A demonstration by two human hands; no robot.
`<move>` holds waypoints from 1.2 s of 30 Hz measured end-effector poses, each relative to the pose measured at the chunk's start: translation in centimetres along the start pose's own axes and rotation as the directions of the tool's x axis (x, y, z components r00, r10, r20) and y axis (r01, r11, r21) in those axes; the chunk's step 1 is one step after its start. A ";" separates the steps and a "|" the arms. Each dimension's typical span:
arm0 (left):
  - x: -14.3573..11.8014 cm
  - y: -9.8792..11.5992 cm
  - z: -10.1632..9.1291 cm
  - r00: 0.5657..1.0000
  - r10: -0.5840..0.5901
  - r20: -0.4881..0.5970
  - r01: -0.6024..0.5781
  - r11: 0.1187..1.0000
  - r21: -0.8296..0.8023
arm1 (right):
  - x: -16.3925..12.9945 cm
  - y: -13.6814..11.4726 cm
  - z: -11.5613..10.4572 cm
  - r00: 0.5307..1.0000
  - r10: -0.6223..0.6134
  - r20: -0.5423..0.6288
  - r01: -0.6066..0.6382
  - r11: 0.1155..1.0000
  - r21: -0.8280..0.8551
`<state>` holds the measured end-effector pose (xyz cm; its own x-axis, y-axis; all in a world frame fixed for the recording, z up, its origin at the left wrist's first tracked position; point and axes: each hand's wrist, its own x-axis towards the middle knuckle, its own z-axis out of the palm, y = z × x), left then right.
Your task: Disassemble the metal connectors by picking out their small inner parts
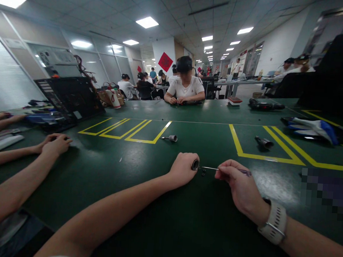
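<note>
Hands [183, 169] on cylinder [195, 164], screwdriver [227, 170]

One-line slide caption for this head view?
Left hand grips a small black cylinder; right hand holds a thin tool at it.

Open laptop [69, 98], gloves [312, 128], loose socket [172, 138]

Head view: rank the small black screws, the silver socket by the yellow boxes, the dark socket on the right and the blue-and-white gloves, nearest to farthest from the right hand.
From the right hand:
1. Small black screws, just left of it, on the mat.
2. Dark socket, ahead, slightly right, inside the yellow lines.
3. Silver socket, ahead and left.
4. Blue-and-white gloves, far right.
</note>
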<state>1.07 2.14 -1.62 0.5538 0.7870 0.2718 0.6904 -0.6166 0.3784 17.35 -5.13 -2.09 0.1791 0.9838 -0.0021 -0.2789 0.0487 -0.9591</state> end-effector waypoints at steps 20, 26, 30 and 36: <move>-0.2 -0.3 -0.2 0.957 0.285 0.049 -0.260 0.924 -0.279 | 0.6 0.3 -0.3 0.952 -0.142 -0.270 0.100 0.982 -0.161; -0.2 0.4 -0.7 0.875 0.455 0.165 -0.416 0.881 -0.224 | 0.6 0.4 -0.1 0.951 -0.141 -0.276 0.099 0.982 -0.164; -0.3 0.9 -0.8 0.860 0.461 0.218 -0.451 0.887 -0.095 | 0.6 0.4 0.0 0.952 -0.150 -0.266 0.107 0.980 -0.170; -0.6 1.8 -0.9 0.857 0.443 0.262 -0.472 0.880 0.052 | 0.6 0.4 0.0 0.954 -0.151 -0.259 0.107 0.979 -0.176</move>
<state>1.50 0.58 -0.32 0.9030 0.3953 0.1686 0.3710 -0.9150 0.1585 17.32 -4.56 -2.49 0.4576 0.8865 0.0692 -0.0882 0.1226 -0.9885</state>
